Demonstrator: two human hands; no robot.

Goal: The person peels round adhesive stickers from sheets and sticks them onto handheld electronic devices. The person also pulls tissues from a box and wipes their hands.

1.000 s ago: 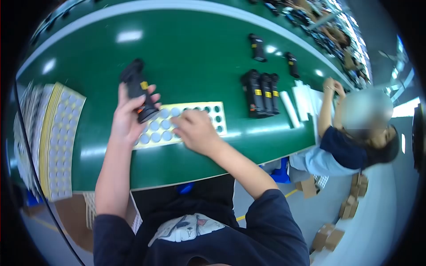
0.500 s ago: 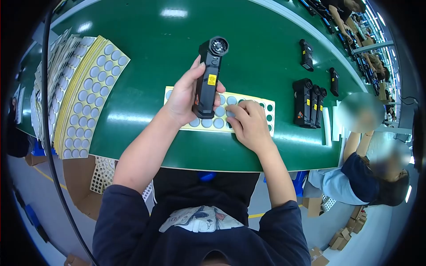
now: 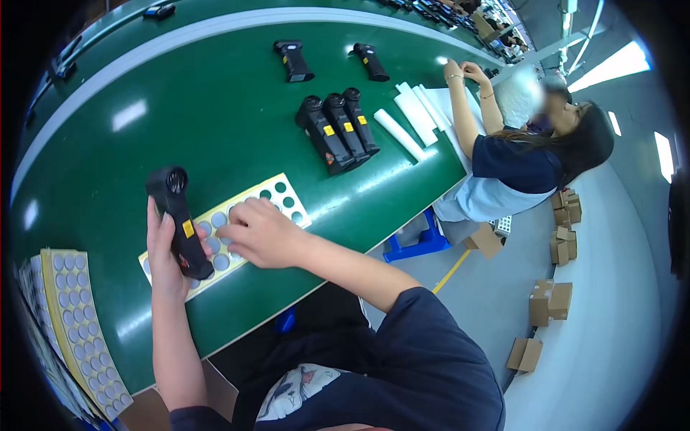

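My left hand [image 3: 164, 251] is wrapped round a black handheld device [image 3: 184, 226] with a round fan-like end and a yellow label, held upright above the table. Below it lies a pale sheet of round grey stickers [image 3: 221, 263], partly covered by both hands. At its middle my right hand [image 3: 260, 233] bends over the sheet, fingers pinched together at the edge of a round sticker; the fingertips partly hide it. Toward the sheet's far right end, several round spots show green table where stickers are gone.
Three similar black devices [image 3: 336, 133] stand close together beyond the sheet, two more [image 3: 293, 61] farther back. White strips [image 3: 400, 135] lie near a seated co-worker [image 3: 514, 161] on the right. A stack of sticker sheets [image 3: 75, 309] sits at the left.
The view has swung to the right, so the table's things appear farther left. My left hand still holds the black device, and my right hand stays at the sticker sheet.
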